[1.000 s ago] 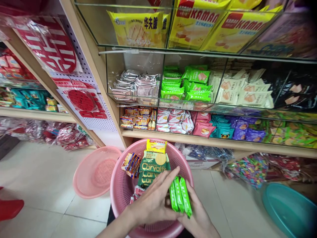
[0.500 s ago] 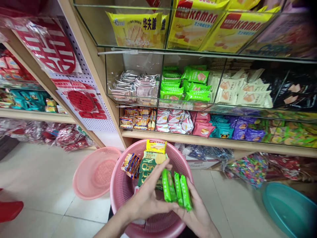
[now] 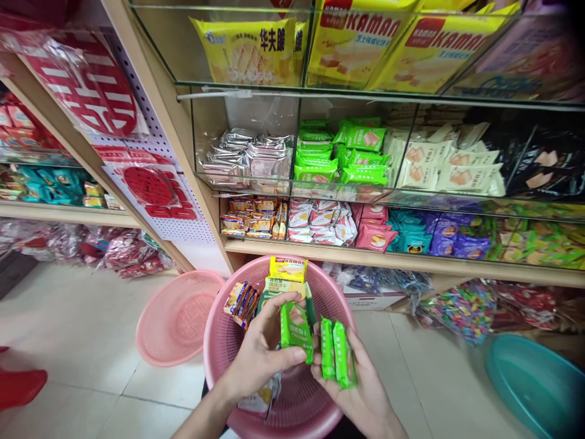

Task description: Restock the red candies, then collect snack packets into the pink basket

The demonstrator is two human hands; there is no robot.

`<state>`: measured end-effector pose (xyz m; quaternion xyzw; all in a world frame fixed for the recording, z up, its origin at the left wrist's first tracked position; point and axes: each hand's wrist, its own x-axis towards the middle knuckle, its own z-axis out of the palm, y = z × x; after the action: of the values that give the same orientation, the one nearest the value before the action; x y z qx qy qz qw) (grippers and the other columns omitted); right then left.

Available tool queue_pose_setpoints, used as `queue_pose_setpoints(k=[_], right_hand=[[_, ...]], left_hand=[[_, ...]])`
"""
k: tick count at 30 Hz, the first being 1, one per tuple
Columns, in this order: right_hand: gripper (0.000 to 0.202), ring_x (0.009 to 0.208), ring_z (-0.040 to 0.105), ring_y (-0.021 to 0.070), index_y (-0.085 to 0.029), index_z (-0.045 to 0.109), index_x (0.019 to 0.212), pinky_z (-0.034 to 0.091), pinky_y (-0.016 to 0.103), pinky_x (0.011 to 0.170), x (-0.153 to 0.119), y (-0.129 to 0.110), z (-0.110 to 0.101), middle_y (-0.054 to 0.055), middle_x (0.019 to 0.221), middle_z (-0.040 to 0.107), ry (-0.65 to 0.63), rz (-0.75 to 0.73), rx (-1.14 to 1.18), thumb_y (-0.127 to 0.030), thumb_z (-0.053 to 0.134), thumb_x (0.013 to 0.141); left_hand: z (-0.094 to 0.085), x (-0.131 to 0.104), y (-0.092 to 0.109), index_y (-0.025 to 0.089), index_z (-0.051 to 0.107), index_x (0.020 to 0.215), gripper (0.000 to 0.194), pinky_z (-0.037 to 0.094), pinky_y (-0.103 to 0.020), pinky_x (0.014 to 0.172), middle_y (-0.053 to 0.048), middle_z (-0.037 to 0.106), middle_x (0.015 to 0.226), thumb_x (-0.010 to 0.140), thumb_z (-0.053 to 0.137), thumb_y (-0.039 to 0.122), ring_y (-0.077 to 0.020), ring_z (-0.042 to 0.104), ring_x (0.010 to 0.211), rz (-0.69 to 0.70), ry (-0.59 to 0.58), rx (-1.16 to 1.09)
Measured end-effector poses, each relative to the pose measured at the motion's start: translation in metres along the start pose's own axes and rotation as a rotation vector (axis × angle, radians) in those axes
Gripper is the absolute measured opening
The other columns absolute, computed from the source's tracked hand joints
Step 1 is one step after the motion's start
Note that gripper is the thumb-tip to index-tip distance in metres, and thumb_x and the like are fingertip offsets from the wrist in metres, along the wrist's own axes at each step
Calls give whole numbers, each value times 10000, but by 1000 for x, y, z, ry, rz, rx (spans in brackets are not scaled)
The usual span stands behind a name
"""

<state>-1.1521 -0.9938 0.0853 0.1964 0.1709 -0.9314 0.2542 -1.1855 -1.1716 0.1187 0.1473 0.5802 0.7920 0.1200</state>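
Above the deep pink basket [image 3: 214, 360], my left hand [image 3: 260, 350] pinches a green snack packet [image 3: 296, 332] between thumb and fingers, its printed face turned up. Close beside it on the right, my right hand [image 3: 351, 381] holds two more green packets [image 3: 336, 353] standing on edge side by side. Inside the basket are a yellow KAMAN packet [image 3: 287, 269] at the back, orange-and-blue packets [image 3: 241, 303] at the left, a dark green and cream package partly hidden behind my left hand, and a whitish packet [image 3: 258, 399] near the front.
Glass-fronted shelves [image 3: 320, 247] ahead hold rows of packets, including green ones [image 3: 317, 164]. A shallow light pink basket [image 3: 176, 317] lies on the floor at left, a teal basin [image 3: 534, 384] at right. A red object [image 3: 21, 387] is at the left edge.
My left hand has moved slightly left with its packet, away from the two in my right hand, and turned the packet's printed face up.
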Motion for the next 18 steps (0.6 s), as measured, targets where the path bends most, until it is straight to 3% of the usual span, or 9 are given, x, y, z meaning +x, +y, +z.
queue_pose_setpoints(k=[5, 9, 14, 18], right_hand=[[281, 738, 663, 159, -178, 717, 909, 472, 292, 681, -1, 2, -1, 36, 834, 751, 69, 0, -21, -424, 628, 807], [315, 716, 650, 150, -157, 710, 922, 471, 294, 673, 0, 4, 0, 44, 816, 745, 38, -23, -57, -434, 585, 838], [339, 713, 650, 149, -137, 706, 938, 476, 290, 692, 0, 3, -1, 47, 788, 740, 47, -33, -66, -435, 572, 848], [321, 695, 636, 139, -158, 705, 945, 475, 286, 712, -2, 5, -1, 27, 794, 734, 58, -46, -105, -432, 564, 854]], left_hand=[[2, -3, 2, 263, 509, 1274, 641, 361, -412, 1023, -76, 511, 1308, 690, 757, 354, -300, 448, 1233, -83, -33, -100], [2, -4, 4, 213, 499, 1303, 542, 418, -433, 972, -115, 491, 1354, 809, 618, 402, -284, 533, 1139, -244, -55, -380], [-2, 3, 2, 118, 547, 1239, 499, 526, -310, 731, -164, 550, 1281, 908, 386, 455, -226, 651, 890, -366, -28, -682], [-6, 7, 1, 97, 593, 1123, 580, 526, -253, 552, -170, 606, 1184, 913, 281, 538, -205, 687, 701, -483, -72, -714]])
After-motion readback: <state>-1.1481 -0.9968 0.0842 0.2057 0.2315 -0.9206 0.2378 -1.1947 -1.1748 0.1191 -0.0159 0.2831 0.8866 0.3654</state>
